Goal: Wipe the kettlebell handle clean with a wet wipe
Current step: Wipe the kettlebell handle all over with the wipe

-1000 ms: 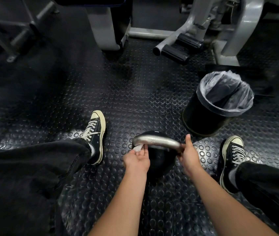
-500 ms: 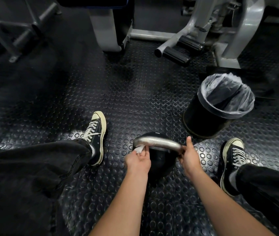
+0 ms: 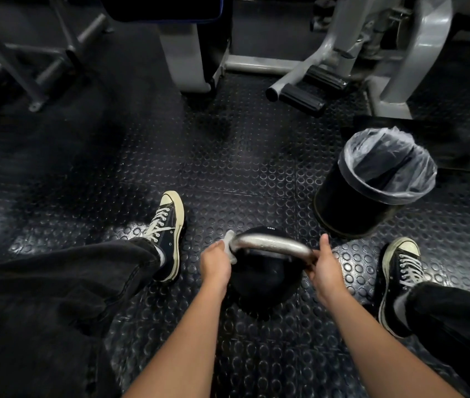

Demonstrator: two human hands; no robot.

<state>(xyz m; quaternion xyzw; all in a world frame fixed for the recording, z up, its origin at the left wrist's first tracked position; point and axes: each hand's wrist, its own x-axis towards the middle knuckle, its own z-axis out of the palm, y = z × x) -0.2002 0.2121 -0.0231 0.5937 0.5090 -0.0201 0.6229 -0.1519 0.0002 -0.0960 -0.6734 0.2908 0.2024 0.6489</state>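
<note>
A black kettlebell [image 3: 265, 278] stands on the studded rubber floor between my feet. Its steel handle [image 3: 271, 243] arches across the top. My left hand [image 3: 216, 262] grips a white wet wipe [image 3: 229, 245] wrapped around the handle's left end. My right hand [image 3: 324, 267] grips the handle's right end, thumb pointing up. The part of the wipe inside my left fist is hidden.
A black bin [image 3: 371, 185] with a clear liner stands at the right, just beyond the kettlebell. My two sneakers [image 3: 167, 231] [image 3: 400, 277] flank the kettlebell. Grey gym machine frames [image 3: 285, 67] and foot pegs [image 3: 300, 96] fill the far side; a dark rack [image 3: 27, 67] sits at the far left.
My left hand with the wipe has slid a little outward and up along the left end of the handle. My right hand keeps its grip.
</note>
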